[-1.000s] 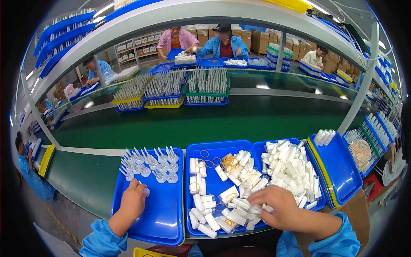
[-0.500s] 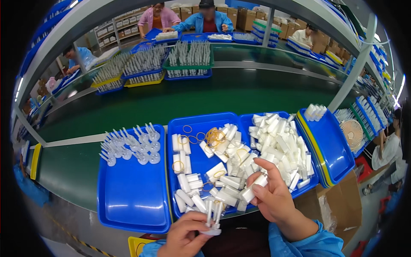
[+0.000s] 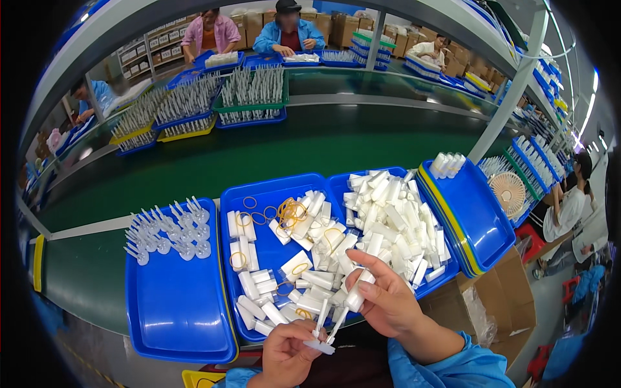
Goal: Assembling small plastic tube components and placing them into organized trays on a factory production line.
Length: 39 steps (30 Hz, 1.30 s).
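My left hand (image 3: 284, 354) is closed on a white piece with a round, flat base (image 3: 319, 346) and two thin stems pointing up. In my right hand (image 3: 392, 302), a short white tube (image 3: 359, 291) is pinched between thumb and fingers, tilted. Its lower end meets the tip of the right-hand stem; whether the stem is inside it I cannot tell. Under and beyond my hands lies a blue tray (image 3: 228, 284) of white tubes and yellow rubber bands (image 3: 292, 211). Similar stemmed pieces (image 3: 170, 231) stand in rows at the back of the left blue tray (image 3: 174, 310).
Another blue tray holds a heap of white tubes (image 3: 394, 223). Stacked trays (image 3: 475, 223) carry a few tubes at right, above an open cardboard box (image 3: 504, 291). A green conveyor belt (image 3: 323, 139) runs behind. Filled trays (image 3: 252, 103) and people are across it.
My right hand has brought the tube to the stem of the piece in my left hand; before, they were apart. The whole scene has shifted left in view.
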Each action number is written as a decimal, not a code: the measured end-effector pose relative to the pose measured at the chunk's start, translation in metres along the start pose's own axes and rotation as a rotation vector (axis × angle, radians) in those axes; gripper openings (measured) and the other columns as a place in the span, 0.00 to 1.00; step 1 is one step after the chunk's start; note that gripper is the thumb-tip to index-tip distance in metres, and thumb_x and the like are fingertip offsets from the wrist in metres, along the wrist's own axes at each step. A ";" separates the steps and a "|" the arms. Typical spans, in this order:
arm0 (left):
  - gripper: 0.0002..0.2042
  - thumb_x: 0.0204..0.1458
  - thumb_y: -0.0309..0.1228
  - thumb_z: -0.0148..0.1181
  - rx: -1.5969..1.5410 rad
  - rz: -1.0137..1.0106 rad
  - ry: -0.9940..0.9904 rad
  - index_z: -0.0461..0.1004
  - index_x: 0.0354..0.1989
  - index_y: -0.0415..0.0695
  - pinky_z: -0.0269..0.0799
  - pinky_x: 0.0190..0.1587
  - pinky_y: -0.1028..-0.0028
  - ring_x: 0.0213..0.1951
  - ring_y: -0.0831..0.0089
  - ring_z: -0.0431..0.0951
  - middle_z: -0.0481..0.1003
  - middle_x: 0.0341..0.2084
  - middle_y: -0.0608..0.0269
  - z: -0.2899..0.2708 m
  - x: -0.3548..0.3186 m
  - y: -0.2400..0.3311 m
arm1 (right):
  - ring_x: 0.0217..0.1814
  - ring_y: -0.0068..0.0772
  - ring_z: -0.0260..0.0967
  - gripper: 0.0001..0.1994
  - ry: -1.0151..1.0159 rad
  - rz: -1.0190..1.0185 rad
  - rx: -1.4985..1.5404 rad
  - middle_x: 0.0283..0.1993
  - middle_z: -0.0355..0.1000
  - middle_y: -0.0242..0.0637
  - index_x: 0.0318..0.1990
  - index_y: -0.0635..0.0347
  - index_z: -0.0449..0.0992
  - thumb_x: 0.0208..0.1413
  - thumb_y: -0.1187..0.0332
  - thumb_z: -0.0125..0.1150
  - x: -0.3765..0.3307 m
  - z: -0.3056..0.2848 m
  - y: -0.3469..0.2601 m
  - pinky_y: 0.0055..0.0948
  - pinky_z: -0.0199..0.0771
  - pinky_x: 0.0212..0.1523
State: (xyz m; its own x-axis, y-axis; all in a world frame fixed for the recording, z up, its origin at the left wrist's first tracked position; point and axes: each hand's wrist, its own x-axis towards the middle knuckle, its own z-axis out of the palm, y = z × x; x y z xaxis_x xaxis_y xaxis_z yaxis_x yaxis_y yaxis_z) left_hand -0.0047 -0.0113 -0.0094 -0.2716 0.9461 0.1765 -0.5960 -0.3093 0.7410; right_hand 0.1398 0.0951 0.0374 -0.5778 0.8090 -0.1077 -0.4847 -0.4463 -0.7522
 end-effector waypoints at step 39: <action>0.12 0.45 0.24 0.61 0.282 0.400 0.174 0.63 0.33 0.42 0.75 0.31 0.71 0.32 0.68 0.72 0.61 0.36 0.56 -0.051 -0.010 0.031 | 0.38 0.44 0.72 0.13 -0.946 -0.106 -2.309 0.33 0.73 0.41 0.38 0.57 0.71 0.41 0.75 0.56 0.158 0.033 0.022 0.40 0.72 0.33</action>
State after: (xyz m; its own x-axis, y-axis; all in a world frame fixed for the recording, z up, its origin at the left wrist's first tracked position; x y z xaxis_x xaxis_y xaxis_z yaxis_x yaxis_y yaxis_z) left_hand -0.0593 -0.0350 -0.0209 -0.5727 0.7219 0.3885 -0.1996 -0.5825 0.7880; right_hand 0.0160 0.2000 0.0251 -0.9157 0.2134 -0.3406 0.2290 0.9734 -0.0058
